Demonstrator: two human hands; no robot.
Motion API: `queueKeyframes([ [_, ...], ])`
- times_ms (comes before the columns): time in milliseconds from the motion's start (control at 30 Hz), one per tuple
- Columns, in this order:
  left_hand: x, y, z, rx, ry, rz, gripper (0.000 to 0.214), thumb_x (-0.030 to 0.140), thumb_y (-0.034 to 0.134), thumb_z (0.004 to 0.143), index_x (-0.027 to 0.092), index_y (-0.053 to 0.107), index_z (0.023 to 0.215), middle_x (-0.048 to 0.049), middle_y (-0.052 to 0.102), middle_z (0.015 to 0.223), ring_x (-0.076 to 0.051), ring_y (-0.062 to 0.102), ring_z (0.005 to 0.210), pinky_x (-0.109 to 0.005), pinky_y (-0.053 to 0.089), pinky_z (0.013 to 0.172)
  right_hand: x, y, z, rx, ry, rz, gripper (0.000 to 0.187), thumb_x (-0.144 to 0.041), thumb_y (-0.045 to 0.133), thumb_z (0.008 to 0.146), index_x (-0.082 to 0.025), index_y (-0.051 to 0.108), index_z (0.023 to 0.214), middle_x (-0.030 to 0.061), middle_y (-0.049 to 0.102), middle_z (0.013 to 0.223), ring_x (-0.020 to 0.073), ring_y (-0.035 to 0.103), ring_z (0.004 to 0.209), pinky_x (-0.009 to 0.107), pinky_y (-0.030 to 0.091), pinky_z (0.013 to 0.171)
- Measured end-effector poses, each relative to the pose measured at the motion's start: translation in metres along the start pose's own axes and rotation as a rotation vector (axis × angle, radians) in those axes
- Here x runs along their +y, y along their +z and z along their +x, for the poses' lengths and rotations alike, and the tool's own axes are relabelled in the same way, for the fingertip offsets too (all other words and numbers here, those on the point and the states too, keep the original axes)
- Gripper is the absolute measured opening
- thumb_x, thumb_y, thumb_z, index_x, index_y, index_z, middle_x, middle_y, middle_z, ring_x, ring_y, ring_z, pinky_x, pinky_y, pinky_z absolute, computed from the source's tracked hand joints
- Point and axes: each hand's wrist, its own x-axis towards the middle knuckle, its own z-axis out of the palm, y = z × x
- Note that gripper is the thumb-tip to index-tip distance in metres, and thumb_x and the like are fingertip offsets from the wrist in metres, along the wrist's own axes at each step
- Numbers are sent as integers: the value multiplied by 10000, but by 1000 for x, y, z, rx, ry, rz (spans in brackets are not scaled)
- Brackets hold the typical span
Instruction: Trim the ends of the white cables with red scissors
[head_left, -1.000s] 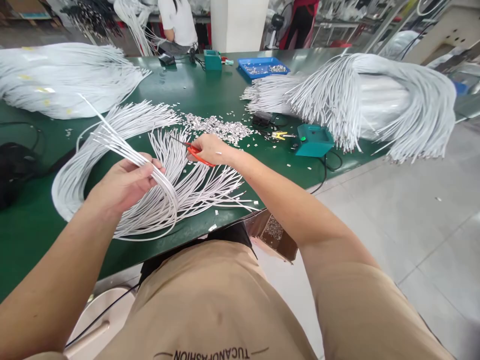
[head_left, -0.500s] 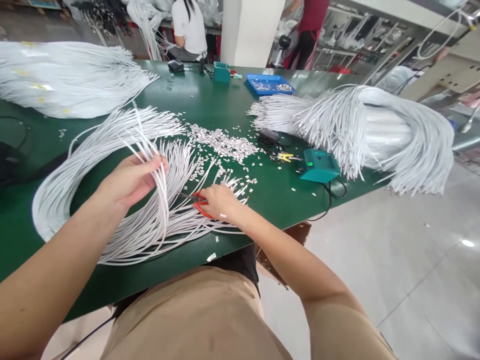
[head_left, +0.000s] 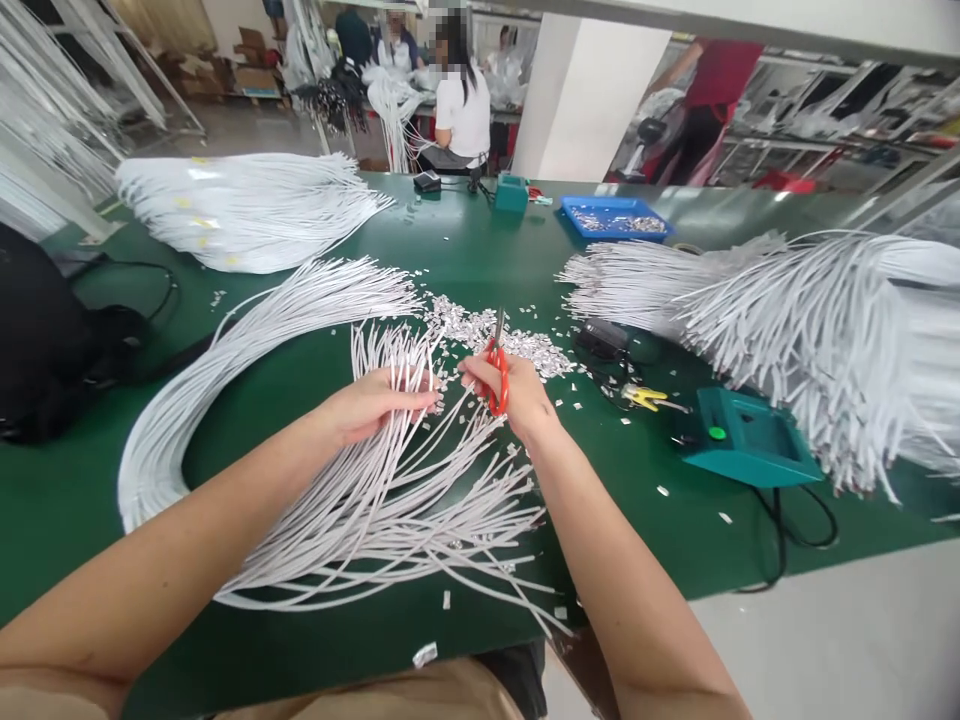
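My left hand [head_left: 390, 402] is closed around several white cables [head_left: 384, 455], its thumb pressed over them near their ends. In my right hand [head_left: 517, 395] is a pair of red-handled scissors or snips [head_left: 498, 378], the dark blades pointing up and away from me. The thumb and fingertips of that hand are close to a cable end, but whether they pinch it I cannot tell. Beneath both hands a long bundle of white cables [head_left: 161, 430] curves round on the green table [head_left: 247, 420], its loose ends fanned toward the right.
Small white scraps [head_left: 536, 350] lie heaped beyond my hands. To the right are a teal box [head_left: 754, 440] with a green button, a yellow-handled tool [head_left: 645, 397] and more cable bundles [head_left: 817, 330]. A blue tray [head_left: 615, 218] sits at the back; a black bag [head_left: 52, 330] is at left.
My left hand has come down among the cables, and my right hand has lifted from the bundle toward it. The tool's blades have swung from leftward to upward. The view has shifted left and up.
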Motion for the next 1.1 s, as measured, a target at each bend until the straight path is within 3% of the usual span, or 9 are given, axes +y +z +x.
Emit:
queueKeyframes([
  [100,-2,5,6,17,-10,52,332,262,837,671,160,682,945,-30,704,808,-159,661,776,-295,488,723,5,11,14,43,-9,152,269,-434,744,673,-167,712,682,-16,591,581,96,465,541,259,379,565],
  [267,0,11,15,28,37,309,241,286,813,683,163,611,732,-14,669,681,-163,633,681,-277,422,601,17,19,10,-30,-15,102,268,-421,808,599,-178,703,640,-24,612,618,104,494,589,278,412,633],
  [567,-14,0,21,24,34,-49,351,281,811,697,177,477,687,-24,676,732,-68,503,553,-216,378,537,27,24,7,1,-18,139,226,-409,784,619,-199,721,674,-25,594,621,118,507,615,290,420,655],
  [733,-12,-1,20,10,83,-56,386,245,785,713,190,407,657,-23,660,763,-110,595,697,-213,369,545,25,23,9,115,-47,243,180,-350,749,678,-191,747,763,-32,587,634,101,458,598,277,390,653],
  [933,-12,4,18,-32,153,69,346,254,739,745,198,404,681,-1,641,760,-137,618,737,-240,373,569,25,23,11,23,2,377,145,-310,738,717,-175,705,673,-27,558,626,98,470,589,275,382,634],
  [1100,-12,8,16,-49,103,95,230,282,736,752,183,529,737,-12,656,818,-143,617,769,-267,412,624,26,14,13,-323,99,476,260,-387,744,727,-191,629,599,-21,549,599,128,517,602,311,421,661],
])
